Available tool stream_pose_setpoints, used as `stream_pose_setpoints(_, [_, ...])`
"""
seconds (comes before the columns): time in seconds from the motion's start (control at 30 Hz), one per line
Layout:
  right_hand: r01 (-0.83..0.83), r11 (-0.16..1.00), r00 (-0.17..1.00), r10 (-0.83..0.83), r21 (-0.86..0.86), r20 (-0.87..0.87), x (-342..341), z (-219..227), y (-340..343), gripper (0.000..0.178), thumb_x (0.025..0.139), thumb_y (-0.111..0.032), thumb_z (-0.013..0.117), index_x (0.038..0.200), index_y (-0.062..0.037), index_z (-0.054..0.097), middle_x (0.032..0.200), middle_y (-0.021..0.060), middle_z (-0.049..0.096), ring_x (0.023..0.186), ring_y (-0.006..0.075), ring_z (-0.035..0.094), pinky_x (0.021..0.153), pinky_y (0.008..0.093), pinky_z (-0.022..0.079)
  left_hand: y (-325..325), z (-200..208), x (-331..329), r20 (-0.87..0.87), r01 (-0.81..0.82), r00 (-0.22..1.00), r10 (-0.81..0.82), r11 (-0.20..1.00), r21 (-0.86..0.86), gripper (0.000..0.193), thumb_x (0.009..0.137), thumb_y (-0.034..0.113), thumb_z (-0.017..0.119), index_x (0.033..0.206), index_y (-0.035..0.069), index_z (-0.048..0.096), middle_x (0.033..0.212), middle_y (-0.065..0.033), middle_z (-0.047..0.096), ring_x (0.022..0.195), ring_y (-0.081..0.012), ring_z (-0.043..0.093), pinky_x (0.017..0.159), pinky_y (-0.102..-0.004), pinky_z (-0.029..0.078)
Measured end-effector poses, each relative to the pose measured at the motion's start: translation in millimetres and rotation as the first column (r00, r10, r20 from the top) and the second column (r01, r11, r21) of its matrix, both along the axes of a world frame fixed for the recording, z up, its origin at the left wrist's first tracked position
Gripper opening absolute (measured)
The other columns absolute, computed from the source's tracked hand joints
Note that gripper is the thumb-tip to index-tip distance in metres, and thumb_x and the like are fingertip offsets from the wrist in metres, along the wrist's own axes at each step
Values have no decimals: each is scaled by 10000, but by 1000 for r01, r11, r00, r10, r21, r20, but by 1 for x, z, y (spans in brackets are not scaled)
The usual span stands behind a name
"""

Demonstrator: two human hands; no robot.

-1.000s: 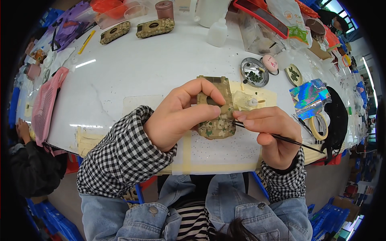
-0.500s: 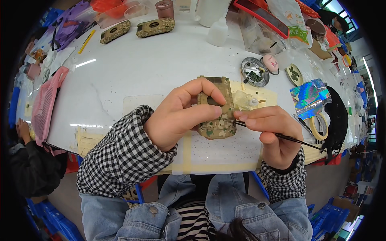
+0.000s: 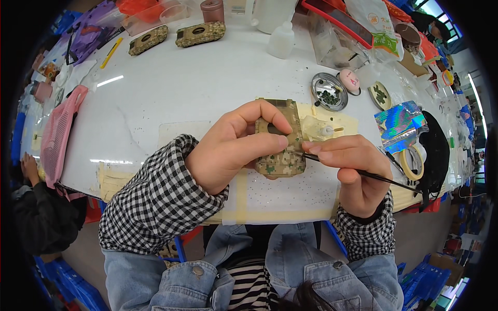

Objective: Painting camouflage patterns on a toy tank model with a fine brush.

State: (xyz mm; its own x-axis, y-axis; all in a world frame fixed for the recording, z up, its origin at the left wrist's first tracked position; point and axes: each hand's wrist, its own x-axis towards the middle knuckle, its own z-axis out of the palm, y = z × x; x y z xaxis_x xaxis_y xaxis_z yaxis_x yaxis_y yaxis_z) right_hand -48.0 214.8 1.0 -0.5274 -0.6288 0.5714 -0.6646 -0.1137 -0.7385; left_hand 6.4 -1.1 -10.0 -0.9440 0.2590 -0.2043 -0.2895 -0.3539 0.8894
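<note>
My left hand (image 3: 231,150) is clamped around the camouflage model hull (image 3: 278,140), held above the table's near edge (image 3: 155,155); my right hand (image 3: 353,166) pinches a thin brush (image 3: 363,173) touching it.

Two camouflage hulls (image 3: 176,37) lie side by side at the far edge of the white table (image 3: 197,83), with a yellow stick (image 3: 112,52) to their left and a brown cup (image 3: 212,9) behind them. A white bottle (image 3: 281,39) stands further right. Near the middle right, a round metal dish (image 3: 329,92) holds small dark green bits; a pink oval (image 3: 353,80) touches its right rim, and a second dish (image 3: 380,95) sits beyond. A holographic foil sheet (image 3: 400,120) lies near a tape roll (image 3: 411,162) and a black pouch (image 3: 436,150). A pink mesh bag (image 3: 58,132) hangs at the left edge. Taped paper (image 3: 282,196) covers the near edge.
</note>
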Motion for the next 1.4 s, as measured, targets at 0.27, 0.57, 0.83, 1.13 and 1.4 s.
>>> stream_pose_setpoints(0.27, [-1,1000,998,2,18,-55,-2,-1,0,202,844,-159,656,947,14,661,939,148,677,847,268,656,731,318,511,1,-5,-2,8,-16,1000,15,993,118,185,876,109,583,1037,52,515,905,-53,583,774,-108,602,644,-239,533])
stream_pose_setpoints(0.57, [9,1000,1000,-9,8,-29,-1,-2,-1,210,838,-164,663,951,13,663,943,148,677,836,259,653,723,311,508,0,-5,-1,12,-14,1000,13,991,133,183,880,105,576,1042,49,513,921,-64,589,794,-124,609,650,-251,542])
stream_pose_setpoints(0.83, [12,1000,999,-12,10,-37,-1,-2,-1,209,837,-159,665,952,16,662,943,149,677,846,262,654,729,314,509,0,-5,-1,16,-13,1000,11,989,147,183,881,107,575,1043,49,513,925,-63,589,799,-128,608,655,-258,539])
stream_pose_setpoints(1.13, [7,1000,999,-7,-5,32,-1,-3,0,224,841,-163,665,968,22,658,956,153,678,870,257,645,767,322,498,0,-6,-2,17,1,1000,-4,988,151,183,884,117,571,1046,53,515,936,-55,590,825,-131,620,675,-268,552])
stream_pose_setpoints(1.4, [17,999,1000,-16,28,-5,-1,0,-1,218,835,-158,670,958,22,658,948,152,678,868,257,645,758,319,502,0,-7,-2,19,-5,1000,3,989,147,185,882,117,575,1046,56,516,940,-50,589,832,-130,623,673,-269,558])
